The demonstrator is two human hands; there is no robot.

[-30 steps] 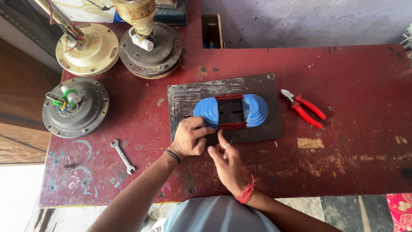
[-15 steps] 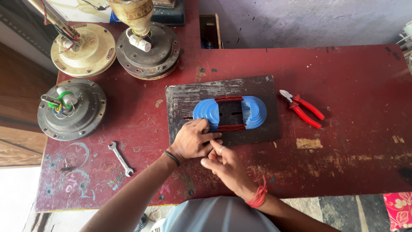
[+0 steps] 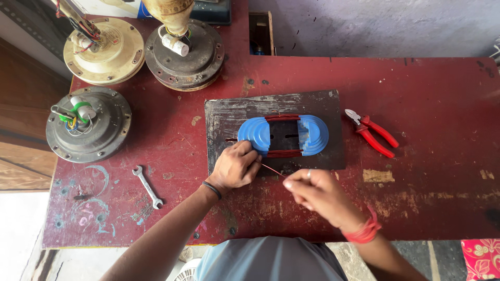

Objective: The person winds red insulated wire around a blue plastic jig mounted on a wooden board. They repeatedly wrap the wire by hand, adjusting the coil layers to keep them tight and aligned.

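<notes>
Blue stepped former [image 3: 284,135] wound with red wire [image 3: 272,169]; red-handled pliers [image 3: 374,132] lay on a worn red table [image 3: 437,93].

Our right hand [image 3: 317,195] has pulled back from the blue winding former [image 3: 284,136] toward our body, so it now sits apart from our left hand [image 3: 234,166] instead of right beside it. A thin red wire [image 3: 272,170] is now stretched taut between the two hands, pinched in the right fingers. Our left hand has shifted to press at the former's lower left edge.
</notes>
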